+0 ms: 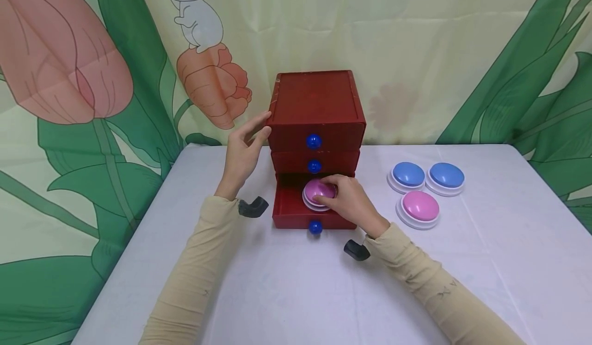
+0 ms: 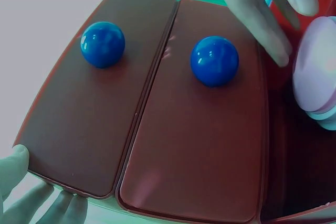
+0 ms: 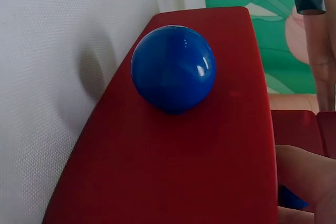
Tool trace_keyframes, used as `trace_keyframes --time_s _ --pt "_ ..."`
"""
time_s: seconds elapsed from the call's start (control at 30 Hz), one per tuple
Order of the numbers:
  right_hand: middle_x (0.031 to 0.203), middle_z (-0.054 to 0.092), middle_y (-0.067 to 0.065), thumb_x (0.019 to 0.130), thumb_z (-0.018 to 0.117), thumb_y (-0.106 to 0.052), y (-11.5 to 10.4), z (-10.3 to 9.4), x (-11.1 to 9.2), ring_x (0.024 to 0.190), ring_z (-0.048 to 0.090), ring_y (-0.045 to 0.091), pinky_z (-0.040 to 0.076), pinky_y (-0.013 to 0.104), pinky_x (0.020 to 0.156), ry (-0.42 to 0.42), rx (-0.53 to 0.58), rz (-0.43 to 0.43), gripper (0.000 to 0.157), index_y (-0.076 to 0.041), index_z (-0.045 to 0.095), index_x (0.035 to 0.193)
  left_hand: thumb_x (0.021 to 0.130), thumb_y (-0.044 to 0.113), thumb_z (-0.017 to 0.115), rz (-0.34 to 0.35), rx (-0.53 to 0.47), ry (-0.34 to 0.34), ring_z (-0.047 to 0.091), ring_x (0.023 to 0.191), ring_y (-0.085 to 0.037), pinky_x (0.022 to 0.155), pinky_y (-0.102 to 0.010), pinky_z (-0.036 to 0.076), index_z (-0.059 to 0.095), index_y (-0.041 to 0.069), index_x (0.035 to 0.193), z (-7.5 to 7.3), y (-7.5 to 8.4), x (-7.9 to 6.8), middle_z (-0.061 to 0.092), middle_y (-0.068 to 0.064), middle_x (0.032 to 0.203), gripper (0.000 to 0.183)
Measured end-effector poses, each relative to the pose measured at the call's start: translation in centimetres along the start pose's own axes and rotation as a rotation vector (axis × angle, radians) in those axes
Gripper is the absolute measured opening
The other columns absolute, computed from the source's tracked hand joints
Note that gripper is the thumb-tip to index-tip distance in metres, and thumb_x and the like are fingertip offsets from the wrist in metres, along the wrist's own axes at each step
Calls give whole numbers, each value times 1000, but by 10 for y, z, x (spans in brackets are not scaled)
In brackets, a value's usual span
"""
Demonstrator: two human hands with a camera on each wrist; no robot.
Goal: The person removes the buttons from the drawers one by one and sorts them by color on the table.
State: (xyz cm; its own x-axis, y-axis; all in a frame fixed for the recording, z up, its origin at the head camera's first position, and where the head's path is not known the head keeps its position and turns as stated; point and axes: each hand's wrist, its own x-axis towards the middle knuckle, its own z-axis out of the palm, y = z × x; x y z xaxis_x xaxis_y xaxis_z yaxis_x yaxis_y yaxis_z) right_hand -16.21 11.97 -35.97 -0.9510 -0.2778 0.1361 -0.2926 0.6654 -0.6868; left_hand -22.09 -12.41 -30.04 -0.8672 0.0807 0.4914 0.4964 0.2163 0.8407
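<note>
A small red chest of drawers [image 1: 316, 98] stands upright with its bottom drawer [image 1: 291, 209] pulled out. My left hand [image 1: 242, 152] rests with extended fingers against the chest's upper left side; the left wrist view shows the thumb [image 2: 13, 169] at the front corner. Inside the bottom drawer is a pink push button [image 1: 316, 191] with a round white base. My right hand [image 1: 349, 198] pinches its dome between thumb and fingers. Blue ball knobs mark the top drawer [image 1: 313, 141], the middle drawer [image 1: 314, 166] and the bottom drawer's front; the upper two are closed.
To the right of the chest lie two blue push buttons, one nearer [image 1: 408, 174] and one farther right [image 1: 446, 175], plus another pink button [image 1: 420, 207]. A white cloth covers the table [image 1: 287, 293]. A printed curtain [image 1: 398, 52] hangs behind.
</note>
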Motion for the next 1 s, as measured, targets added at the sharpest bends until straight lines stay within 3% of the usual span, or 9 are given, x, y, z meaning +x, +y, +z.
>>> trace_keyframes --time_s 0.6,1.0 --pt "127 64 19 83 81 -19 3 12 12 118 60 36 52 49 100 -55 -63 24 55 4 61 129 99 18 62 -5 1 -1 55 130 -15 107 -39 48 59 14 139 0 -2 0 58 -2 143 41" --pt "122 66 19 79 84 -17 4 17 12 114 57 37 52 49 97 -4 -175 -27 52 2 65 124 99 20 62 -12 15 -1 54 131 -14 107 -40 47 59 15 140 0 -1 -1 57 -1 143 41"
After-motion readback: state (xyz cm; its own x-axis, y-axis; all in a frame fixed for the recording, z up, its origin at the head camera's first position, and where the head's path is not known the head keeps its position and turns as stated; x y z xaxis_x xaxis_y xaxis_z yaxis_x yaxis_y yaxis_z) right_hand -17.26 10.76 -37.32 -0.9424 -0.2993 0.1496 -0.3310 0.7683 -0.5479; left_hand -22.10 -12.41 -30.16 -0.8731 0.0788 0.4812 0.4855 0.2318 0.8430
